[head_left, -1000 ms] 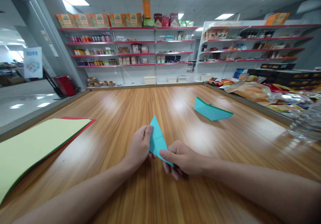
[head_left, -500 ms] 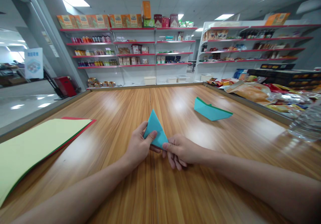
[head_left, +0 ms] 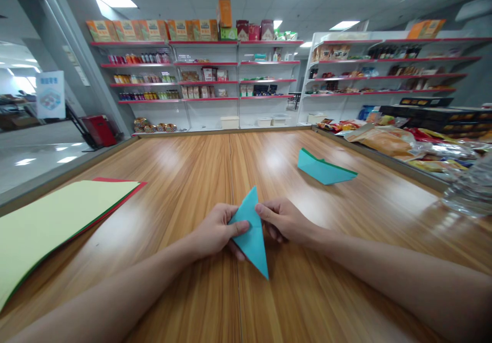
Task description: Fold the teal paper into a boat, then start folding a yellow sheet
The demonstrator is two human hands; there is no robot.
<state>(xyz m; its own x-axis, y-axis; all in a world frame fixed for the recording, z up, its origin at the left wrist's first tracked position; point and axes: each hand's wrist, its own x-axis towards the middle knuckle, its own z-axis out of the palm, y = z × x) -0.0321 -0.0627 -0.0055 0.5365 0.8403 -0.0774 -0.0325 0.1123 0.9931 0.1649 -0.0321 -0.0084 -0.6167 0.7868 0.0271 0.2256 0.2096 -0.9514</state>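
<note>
A folded teal paper triangle is held just above the wooden table, one tip pointing away and one tip pointing toward me. My left hand pinches its left edge with thumb on top. My right hand pinches its right edge near the upper part. Both hands are closed on the paper. A second folded teal paper piece lies farther off to the right on the table.
A stack of coloured paper sheets, pale yellow on top with green and red beneath, lies at the left. Snack packets and clear plastic crowd the right edge. Store shelves stand beyond the table.
The teal triangle has been turned in my hands; its long tip now points toward me and both hands have shifted their grip to its sides.
</note>
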